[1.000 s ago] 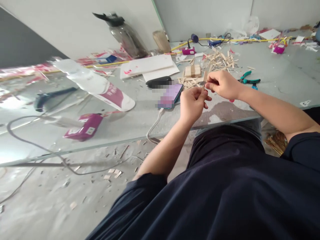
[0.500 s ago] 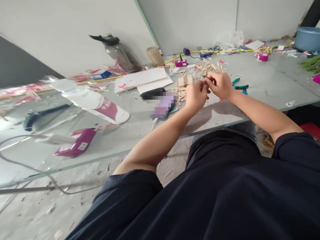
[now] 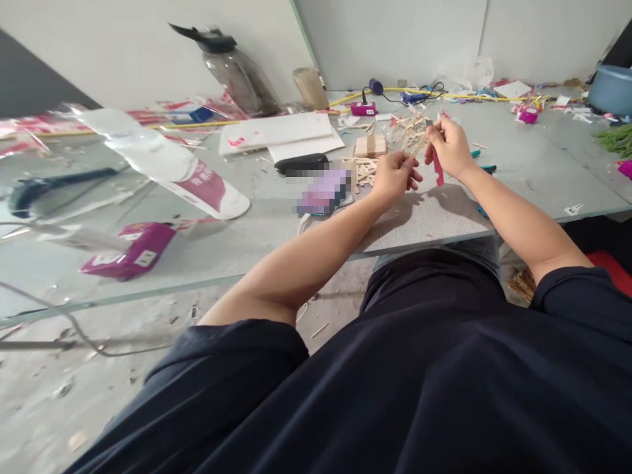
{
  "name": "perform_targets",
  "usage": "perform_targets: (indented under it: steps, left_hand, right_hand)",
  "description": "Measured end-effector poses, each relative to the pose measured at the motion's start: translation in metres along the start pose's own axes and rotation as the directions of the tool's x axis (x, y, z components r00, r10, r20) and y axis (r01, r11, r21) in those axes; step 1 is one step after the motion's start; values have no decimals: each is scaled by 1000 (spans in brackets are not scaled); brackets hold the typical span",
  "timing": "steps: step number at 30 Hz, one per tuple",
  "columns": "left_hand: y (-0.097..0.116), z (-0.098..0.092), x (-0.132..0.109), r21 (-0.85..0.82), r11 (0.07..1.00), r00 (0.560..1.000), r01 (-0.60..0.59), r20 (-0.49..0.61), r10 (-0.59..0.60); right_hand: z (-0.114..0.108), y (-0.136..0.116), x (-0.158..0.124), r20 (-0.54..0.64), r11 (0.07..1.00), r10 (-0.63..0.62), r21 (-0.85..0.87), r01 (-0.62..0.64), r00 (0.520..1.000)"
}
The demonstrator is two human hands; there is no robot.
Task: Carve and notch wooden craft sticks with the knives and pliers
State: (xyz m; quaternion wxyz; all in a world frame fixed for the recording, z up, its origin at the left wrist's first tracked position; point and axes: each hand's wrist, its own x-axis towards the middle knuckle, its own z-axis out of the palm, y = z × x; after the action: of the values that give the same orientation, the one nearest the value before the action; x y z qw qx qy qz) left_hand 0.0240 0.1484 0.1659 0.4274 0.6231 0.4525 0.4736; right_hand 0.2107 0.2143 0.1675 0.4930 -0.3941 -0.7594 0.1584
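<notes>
My left hand [image 3: 395, 176] is above the table's front part, its thumb and forefinger pinching a thin wooden craft stick [image 3: 416, 150] that slants up and to the right. My right hand [image 3: 448, 146] is closed around a red-handled knife [image 3: 437, 168]. A short grey blade shows above the fist, and the red handle hangs below it. The two hands are slightly apart. Loose craft sticks [image 3: 364, 174] lie left of my left hand, close to a banded bundle of sticks [image 3: 371, 145]. More sticks [image 3: 411, 125] are heaped behind the hands.
Pliers with teal grips [image 3: 488, 169] lie right of my right hand. To the left are a phone [image 3: 323, 192], a black case [image 3: 301, 163], white foam sheets [image 3: 276, 135], a clear bottle [image 3: 168, 164] and a purple holder [image 3: 129, 251]. A large jug [image 3: 241, 76] stands behind.
My hands have separated. The right hand has moved up and right with the knife, so its red handle now shows more. The view has shifted slightly.
</notes>
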Motion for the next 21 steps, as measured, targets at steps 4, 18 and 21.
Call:
perform_targets:
  steps: [4,18,21]
  left_hand:
    - [2,-2,-1,-39,999,1000,18,5,-18]
    - [-5,-2,1,-70,997,1000,14,-1,-15]
    - [-5,-3,1,-72,997,1000,9,3,-9]
  right_hand:
    - [-7,4,-1,-46,993,-43,-111,38,998]
    - [-11,-30,-19,114,915,-9,-401,54,993]
    - [-11,-29,-19,142,918,-21,-389,75,990]
